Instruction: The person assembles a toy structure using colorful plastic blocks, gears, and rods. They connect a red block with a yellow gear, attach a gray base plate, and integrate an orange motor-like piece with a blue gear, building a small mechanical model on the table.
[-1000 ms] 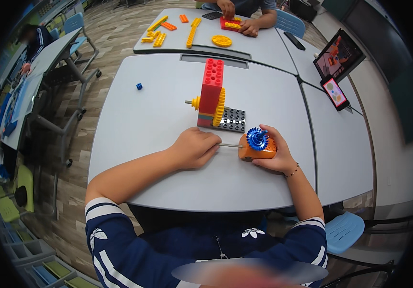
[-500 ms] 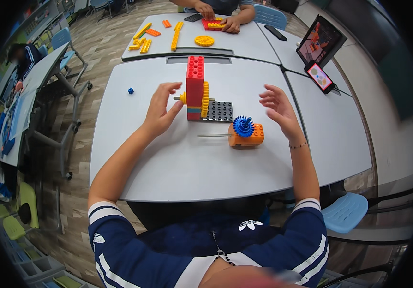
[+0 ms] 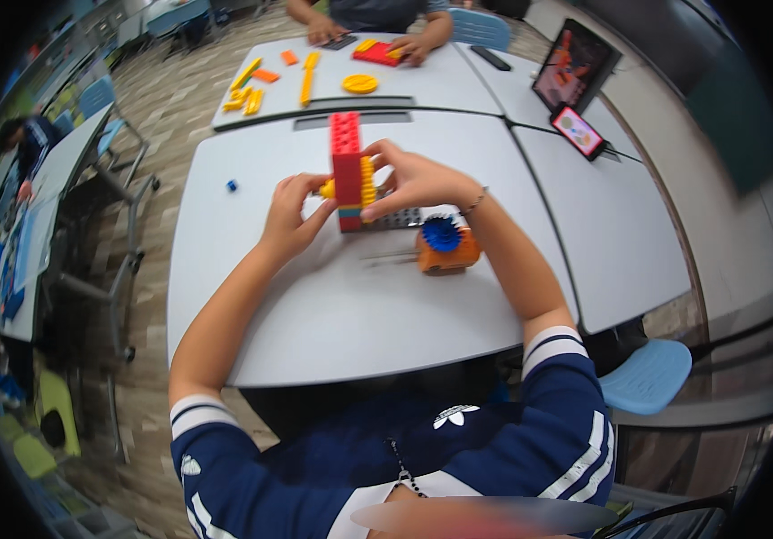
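Observation:
A tall red brick tower [image 3: 347,166] stands upright on the table, with a dark studded plate [image 3: 401,218] at its base. My left hand [image 3: 291,217] is at its left side, thumb and fingers closed around a small yellow piece [image 3: 327,188]. On the other side, my right hand [image 3: 424,183] grips the large yellow gear [image 3: 368,182] between thumb and fingers, partly covering it. Just below my right wrist sits an orange block [image 3: 448,257] topped with a blue gear [image 3: 441,234]. A thin grey axle [image 3: 390,258] sticks out leftward from that block, blurred.
A small blue piece [image 3: 232,186] lies on the left of the table [image 3: 269,346]. Across the far table are yellow bars [image 3: 307,79], a yellow wheel [image 3: 360,83] and a co-worker's hands [image 3: 414,48] at a red-yellow build. A tablet [image 3: 575,65] and phone [image 3: 578,132] stand at right.
My right hand has moved left from open air onto the large yellow gear. My left hand has closed in on the small yellow piece. The whole view has shifted slightly.

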A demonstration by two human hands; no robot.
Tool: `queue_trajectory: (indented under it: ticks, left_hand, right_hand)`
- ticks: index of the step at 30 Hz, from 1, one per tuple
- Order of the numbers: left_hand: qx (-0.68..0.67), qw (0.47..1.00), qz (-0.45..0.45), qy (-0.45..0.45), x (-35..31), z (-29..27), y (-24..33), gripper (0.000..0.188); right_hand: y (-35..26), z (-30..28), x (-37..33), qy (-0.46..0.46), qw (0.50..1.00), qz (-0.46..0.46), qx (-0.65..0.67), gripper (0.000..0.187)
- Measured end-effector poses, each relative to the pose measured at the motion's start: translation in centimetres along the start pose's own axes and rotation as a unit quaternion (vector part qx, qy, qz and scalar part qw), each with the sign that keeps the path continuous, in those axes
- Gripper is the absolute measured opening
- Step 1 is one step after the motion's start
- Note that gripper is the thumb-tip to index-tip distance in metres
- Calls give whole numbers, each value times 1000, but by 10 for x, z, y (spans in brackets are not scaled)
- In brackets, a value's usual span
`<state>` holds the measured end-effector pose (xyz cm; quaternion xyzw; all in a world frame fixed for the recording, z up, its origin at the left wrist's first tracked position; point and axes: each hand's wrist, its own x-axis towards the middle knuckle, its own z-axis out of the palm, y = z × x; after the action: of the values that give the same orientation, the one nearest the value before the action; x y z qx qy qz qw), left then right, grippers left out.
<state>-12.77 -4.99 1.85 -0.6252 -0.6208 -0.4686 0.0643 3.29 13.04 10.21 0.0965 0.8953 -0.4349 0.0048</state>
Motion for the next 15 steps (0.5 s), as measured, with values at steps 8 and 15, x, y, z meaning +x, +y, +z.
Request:
queue_trajectory:
  ticks: [8,15]
  left_hand:
    - [5,999,-5,-35,0,0,-6,29]
    - [-64,995,-31,-64,0,0,-8,29]
  right_hand:
    - [7,9,3,-5,999,-19,45,94]
    - [5,10,1,-15,998,-20,52,90]
